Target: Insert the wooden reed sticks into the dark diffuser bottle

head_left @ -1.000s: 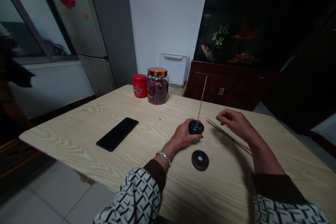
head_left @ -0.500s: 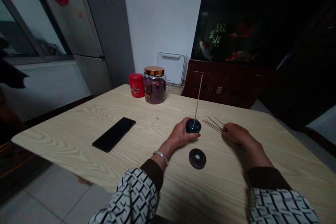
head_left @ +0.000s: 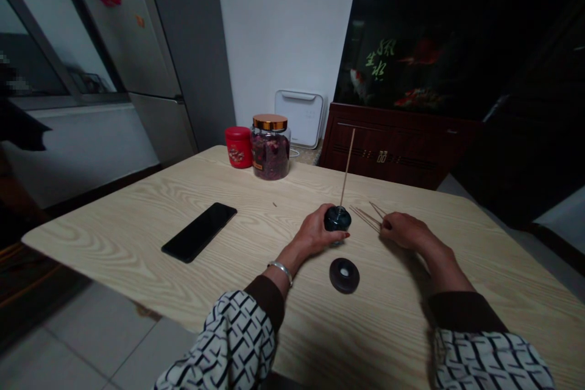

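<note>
One stick (head_left: 347, 164) stood in bottle (head_left: 337, 218), frame centre; left hand (head_left: 315, 233) fingers clamped round bottle. Right hand (head_left: 404, 230) fingers bunched on loose sticks (head_left: 365, 216) on table (head_left: 137, 219), centre right. Pick-up step, judged; next called for separating single stick.

table (head_left: 137, 219): pale wood-grain, smooth, matt
bottle (head_left: 337, 219): dark glass, glossy
sticks (head_left: 365, 216): thin bare wood, matt
cap (head_left: 344, 275): dark, matt
phone (head_left: 199, 240): black, glossy
jar (head_left: 270, 155): clear glass, shiny copper-coloured metal lid
bracelet (head_left: 282, 269): polished metal

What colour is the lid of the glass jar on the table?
The lid is shiny copper-orange, seen best in the head view.
</note>
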`<state>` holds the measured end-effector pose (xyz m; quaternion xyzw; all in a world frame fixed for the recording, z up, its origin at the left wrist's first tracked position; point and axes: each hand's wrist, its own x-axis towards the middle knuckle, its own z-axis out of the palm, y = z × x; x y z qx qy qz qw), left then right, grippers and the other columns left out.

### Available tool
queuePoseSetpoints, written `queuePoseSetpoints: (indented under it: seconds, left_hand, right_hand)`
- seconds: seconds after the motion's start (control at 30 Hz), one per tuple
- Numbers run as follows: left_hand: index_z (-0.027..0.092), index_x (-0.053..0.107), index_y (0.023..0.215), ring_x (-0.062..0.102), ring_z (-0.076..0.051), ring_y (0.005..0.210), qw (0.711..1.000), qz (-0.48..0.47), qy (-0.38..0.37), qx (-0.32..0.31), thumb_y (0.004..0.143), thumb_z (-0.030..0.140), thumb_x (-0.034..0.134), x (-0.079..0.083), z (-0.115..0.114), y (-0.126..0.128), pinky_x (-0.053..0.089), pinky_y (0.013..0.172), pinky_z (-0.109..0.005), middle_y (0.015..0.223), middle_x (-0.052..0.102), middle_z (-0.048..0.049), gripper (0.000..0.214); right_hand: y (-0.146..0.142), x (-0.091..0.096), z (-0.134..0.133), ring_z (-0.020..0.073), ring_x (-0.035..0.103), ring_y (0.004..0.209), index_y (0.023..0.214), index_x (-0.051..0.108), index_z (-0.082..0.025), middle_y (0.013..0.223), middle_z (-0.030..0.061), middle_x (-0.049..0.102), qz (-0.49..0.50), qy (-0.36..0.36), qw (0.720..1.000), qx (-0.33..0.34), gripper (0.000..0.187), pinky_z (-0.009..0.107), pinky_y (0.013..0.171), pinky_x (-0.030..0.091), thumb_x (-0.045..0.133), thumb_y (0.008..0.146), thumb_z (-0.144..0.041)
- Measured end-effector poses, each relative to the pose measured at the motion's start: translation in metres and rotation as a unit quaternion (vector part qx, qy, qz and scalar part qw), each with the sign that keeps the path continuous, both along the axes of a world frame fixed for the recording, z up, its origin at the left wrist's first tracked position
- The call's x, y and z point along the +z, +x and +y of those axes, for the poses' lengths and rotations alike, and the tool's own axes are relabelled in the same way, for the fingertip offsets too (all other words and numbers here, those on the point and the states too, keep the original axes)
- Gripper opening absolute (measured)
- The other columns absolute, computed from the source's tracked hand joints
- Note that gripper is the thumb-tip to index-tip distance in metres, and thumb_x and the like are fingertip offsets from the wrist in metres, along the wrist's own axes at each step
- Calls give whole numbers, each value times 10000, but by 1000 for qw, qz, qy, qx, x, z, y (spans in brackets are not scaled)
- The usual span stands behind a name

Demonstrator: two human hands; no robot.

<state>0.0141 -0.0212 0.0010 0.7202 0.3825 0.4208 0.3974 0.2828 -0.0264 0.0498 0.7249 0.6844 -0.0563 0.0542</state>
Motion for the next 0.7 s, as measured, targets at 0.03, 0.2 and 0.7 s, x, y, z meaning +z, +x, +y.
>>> queuePoseSetpoints:
  seconds: [0.03,0.2,0.7]
  left_hand:
    - [185,573,1273,650,-247,993,1000,-2,0,1,644,417,865,0,0,0,535,906,-381,1093,692,-94,731]
    - [189,582,1263,651,-244,985,1000,-6,1,5,636,410,868,1,0,0,539,907,-381,1084,693,-88,723]
    - [185,566,1288,648,-263,1020,1000,2,8,2,652,430,858,0,0,0,532,921,-403,1116,692,-102,742]
  right_hand:
    - [-1,0,0,250,682,873,848,735,-224,968,99,746,0,-6,1000,2,175,301,650,414,602,763,-302]
    - [-8,-3,-2,270,686,858,830,748,-194,966,142,746,-3,-13,1000,11,170,311,635,410,632,713,-233]
    - [-1,43,-5,106,604,564,752,676,-175,740,23,699,590,294,751,-42,172,185,458,399,723,689,-328]
